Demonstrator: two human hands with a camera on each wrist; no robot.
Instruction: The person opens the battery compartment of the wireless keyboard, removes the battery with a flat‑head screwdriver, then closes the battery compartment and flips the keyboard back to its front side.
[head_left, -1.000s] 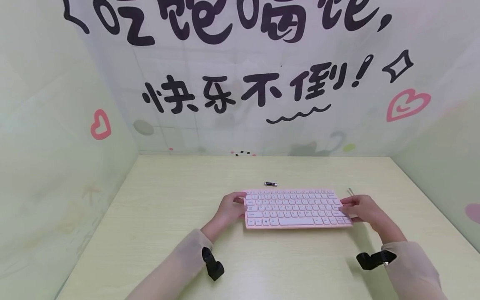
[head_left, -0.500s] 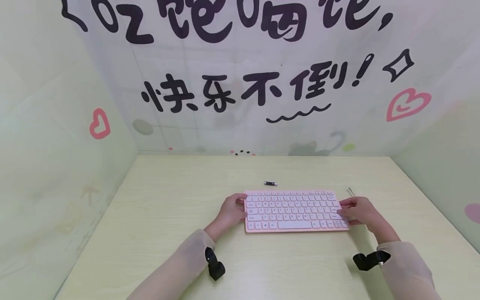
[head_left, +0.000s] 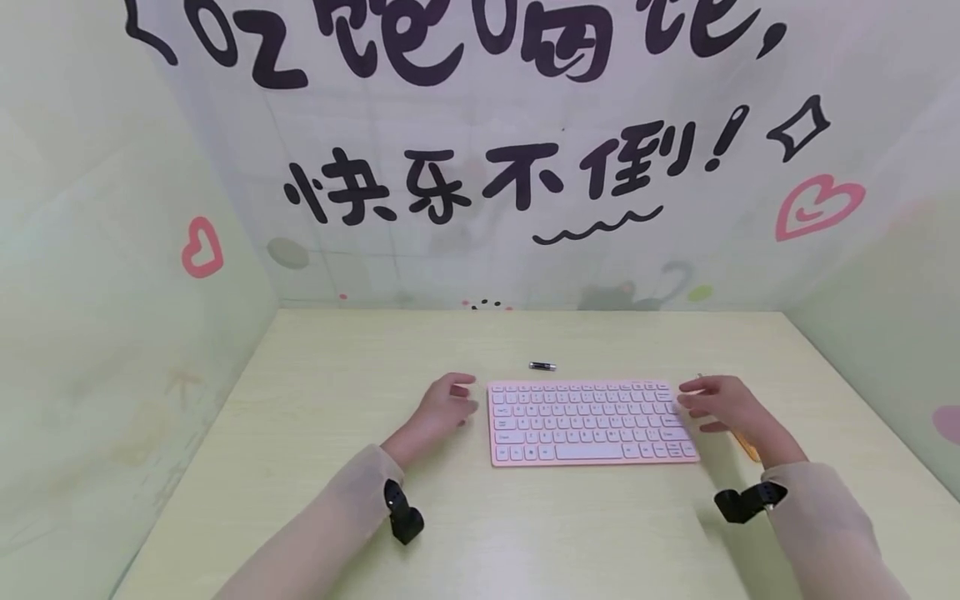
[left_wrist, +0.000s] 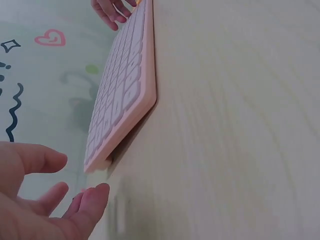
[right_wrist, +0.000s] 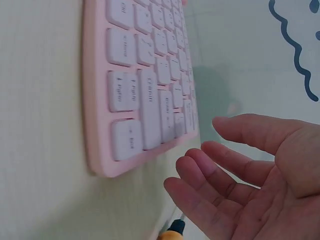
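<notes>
A pink keyboard (head_left: 592, 423) with white keys lies face up on the table, its back edge propped higher than its front in the left wrist view. My left hand (head_left: 441, 406) is held off its left end, fingers loosely bent with nothing in them. On the other side my right hand (head_left: 722, 403) hovers beside the keyboard's right end, thumb and fingers apart and holding nothing. Under and behind that hand lies a screwdriver with an orange handle (head_left: 746, 447) and a black collar, partly hidden by the wrist.
A small black and silver battery (head_left: 542, 366) lies just behind the keyboard. The pale wooden table (head_left: 360, 367) meets a printed cloth wall (head_left: 450, 267) at the back and walls at both sides.
Both hands have let go of the keyboard, which had been lowered and drawn slightly nearer. The left hand has moved away leftward, the right slightly up, and the screwdriver's orange handle now shows.
</notes>
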